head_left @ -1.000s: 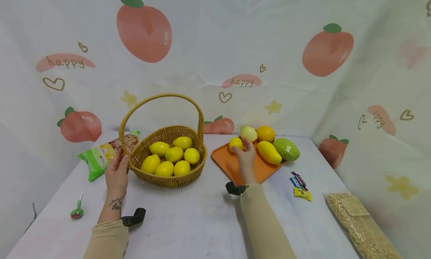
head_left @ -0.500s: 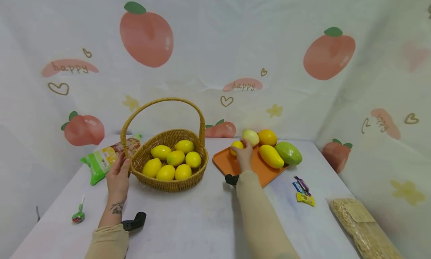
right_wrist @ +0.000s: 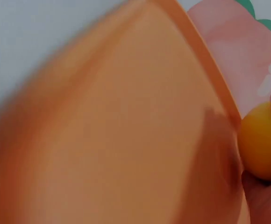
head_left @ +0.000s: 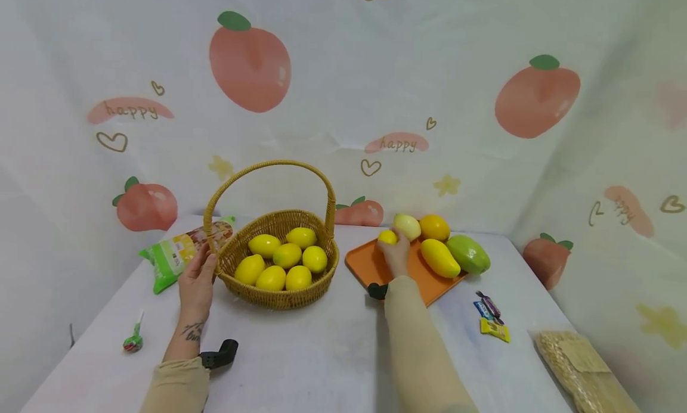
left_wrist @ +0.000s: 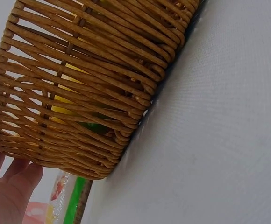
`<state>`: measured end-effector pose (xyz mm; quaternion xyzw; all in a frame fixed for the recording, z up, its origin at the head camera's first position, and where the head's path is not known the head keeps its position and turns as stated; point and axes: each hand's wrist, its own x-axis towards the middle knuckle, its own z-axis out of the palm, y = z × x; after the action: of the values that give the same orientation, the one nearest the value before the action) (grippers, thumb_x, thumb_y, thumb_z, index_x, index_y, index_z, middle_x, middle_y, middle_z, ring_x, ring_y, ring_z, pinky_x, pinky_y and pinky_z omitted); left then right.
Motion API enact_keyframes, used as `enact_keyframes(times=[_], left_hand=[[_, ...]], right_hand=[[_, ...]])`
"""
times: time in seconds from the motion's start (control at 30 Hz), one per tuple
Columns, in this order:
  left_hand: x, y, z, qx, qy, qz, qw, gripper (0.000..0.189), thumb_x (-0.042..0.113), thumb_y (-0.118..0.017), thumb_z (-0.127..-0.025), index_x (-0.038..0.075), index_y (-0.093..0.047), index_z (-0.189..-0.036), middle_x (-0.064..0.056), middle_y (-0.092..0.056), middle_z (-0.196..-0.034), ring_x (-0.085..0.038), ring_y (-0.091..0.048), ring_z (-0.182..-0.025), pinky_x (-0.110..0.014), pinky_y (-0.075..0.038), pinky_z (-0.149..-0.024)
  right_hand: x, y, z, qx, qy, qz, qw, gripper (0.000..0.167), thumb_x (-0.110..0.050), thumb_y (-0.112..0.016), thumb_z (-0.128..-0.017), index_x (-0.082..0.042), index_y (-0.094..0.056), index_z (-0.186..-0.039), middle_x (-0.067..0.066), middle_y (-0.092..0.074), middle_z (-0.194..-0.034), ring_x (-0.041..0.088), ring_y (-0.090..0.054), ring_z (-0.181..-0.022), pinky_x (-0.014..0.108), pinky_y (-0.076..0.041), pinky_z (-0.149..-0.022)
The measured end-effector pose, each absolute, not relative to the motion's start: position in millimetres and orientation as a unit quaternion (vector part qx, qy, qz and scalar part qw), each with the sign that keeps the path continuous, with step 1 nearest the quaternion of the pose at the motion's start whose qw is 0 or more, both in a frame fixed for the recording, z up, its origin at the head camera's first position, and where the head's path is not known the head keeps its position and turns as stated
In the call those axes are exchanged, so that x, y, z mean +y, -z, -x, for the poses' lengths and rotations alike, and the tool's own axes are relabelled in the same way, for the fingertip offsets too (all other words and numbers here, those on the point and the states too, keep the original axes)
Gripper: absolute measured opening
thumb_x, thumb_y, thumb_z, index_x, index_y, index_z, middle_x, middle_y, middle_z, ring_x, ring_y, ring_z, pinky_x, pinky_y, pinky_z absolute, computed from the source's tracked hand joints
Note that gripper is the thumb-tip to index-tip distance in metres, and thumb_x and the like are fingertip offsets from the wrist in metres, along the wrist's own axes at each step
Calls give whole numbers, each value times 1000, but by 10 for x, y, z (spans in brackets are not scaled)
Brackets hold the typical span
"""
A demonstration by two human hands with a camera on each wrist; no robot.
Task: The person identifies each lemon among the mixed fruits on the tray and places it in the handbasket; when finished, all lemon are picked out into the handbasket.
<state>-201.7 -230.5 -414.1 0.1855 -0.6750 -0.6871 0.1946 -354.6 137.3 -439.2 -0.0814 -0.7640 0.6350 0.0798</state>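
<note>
My right hand pinches a yellow lemon at the back left of the orange tray. In the right wrist view, thumb and a finger lie on opposite sides of this lemon, near the tray rim. My left hand touches the left side of the wicker basket near the foot of its handle. In the left wrist view, its fairly straight fingers rest against the woven edge. Several lemons lie inside the basket.
A pale round fruit, an orange, a yellow mango and a green papaya-like fruit sit about the tray. A green snack bag, a lollipop, wrapped candies and a grain bag surround them.
My right hand has come down and its fingers have drawn in round the lemon on the tray. The left hand stays at the basket. The head view has shifted slightly.
</note>
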Motion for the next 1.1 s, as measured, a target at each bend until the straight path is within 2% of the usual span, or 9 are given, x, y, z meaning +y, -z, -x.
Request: enact_keyframes(times=[0.27, 0.57, 0.83, 1.1], left_hand=[[-2304, 4136, 2052, -682, 677, -194, 196, 53, 48, -47, -92, 32, -36, -142, -1, -36, -148, -17, -38, -129, -33, -35, -107], [-2302, 4139, 2033, -674, 688, -190, 191, 54, 47, -48, -92, 31, -36, -142, -2, -35, -148, -16, -37, -131, -32, -33, -108], [-2310, 4134, 2040, -677, 685, -188, 192, 52, 46, -46, -93, 32, -37, -141, -2, -35, -148, -16, -37, -131, -29, -34, -106], [-2312, 4150, 2043, -683, 681, -181, 194, 53, 45, -46, -93, 29, -35, -142, -3, -34, -148, -15, -37, -130, -30, -34, -107]], right_hand=[[1466, 4155, 3535, -723, -687, 23, 68, 63, -4, -56, -81, -8, -36, -141, 8, -36, -142, 27, -38, -113, 34, -40, -95], [1408, 4014, 3259, -671, -737, -72, 26, 62, 8, -55, -82, -5, -37, -139, 10, -38, -138, 22, -41, -108, 15, -46, -79], [1290, 4011, 2889, -643, -751, -149, -28, 61, 10, -54, -78, 0, -38, -136, 6, -44, -131, 19, -46, -105, 20, -48, -82], [921, 3975, 2770, -632, -746, -196, -75, 61, 11, -56, -75, 1, -41, -133, 10, -45, -130, 20, -45, -104, 23, -48, -82]])
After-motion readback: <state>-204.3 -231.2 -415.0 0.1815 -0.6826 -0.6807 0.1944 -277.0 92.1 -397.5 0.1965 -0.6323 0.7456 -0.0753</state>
